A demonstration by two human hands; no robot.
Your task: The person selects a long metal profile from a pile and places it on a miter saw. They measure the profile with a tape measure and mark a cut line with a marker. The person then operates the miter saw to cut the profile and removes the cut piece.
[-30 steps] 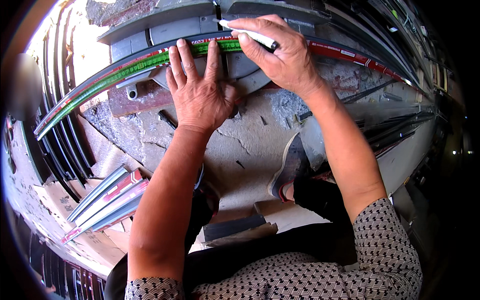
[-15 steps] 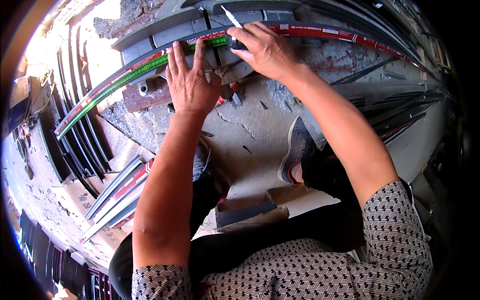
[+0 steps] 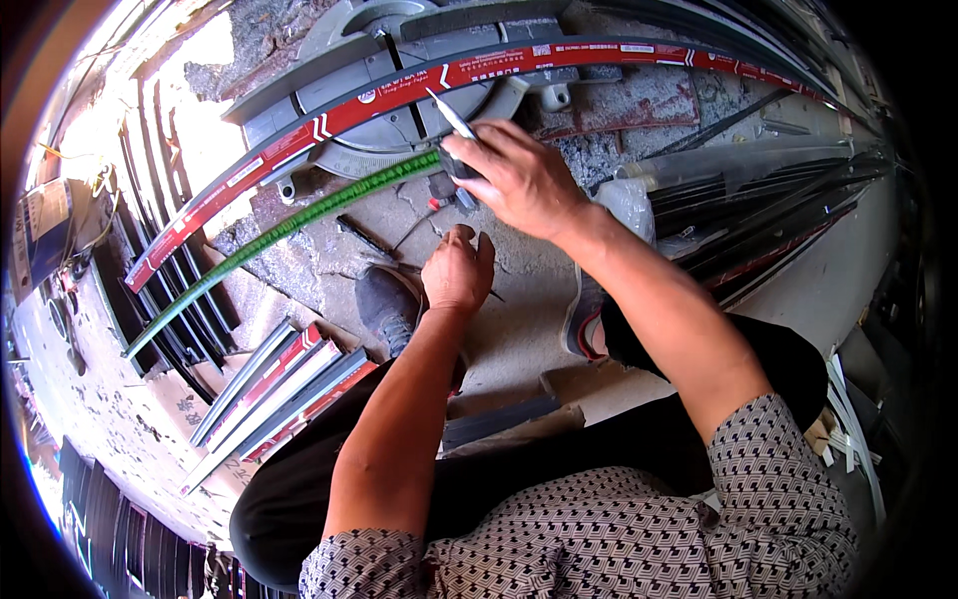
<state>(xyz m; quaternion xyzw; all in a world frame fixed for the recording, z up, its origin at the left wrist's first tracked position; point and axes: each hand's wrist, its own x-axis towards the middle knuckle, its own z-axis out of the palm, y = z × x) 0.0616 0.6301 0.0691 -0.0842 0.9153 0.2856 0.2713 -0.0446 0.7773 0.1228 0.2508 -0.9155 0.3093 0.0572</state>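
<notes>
My right hand is closed around a dark tape measure and a white pen, its tip pointing up and left. From the case a green tape blade runs out in a long arc to the left. Beyond it, a long profile with a red printed film lies across a grey round-based saw table, apart from the blade. My left hand is loosely curled above the floor, near my shoe; its fingertips are turned under, and I cannot see what they may hold.
Short red-and-grey profile pieces lie on cardboard at the left, below several long dark bars. More dark profiles are stacked at the right beside clear plastic wrap. A dark slim tool lies on the floor.
My left hand has left the profile and drawn back toward me, its fingers curling. My right hand has lowered the tape measure and pen, so the green blade has come away from the profile.
</notes>
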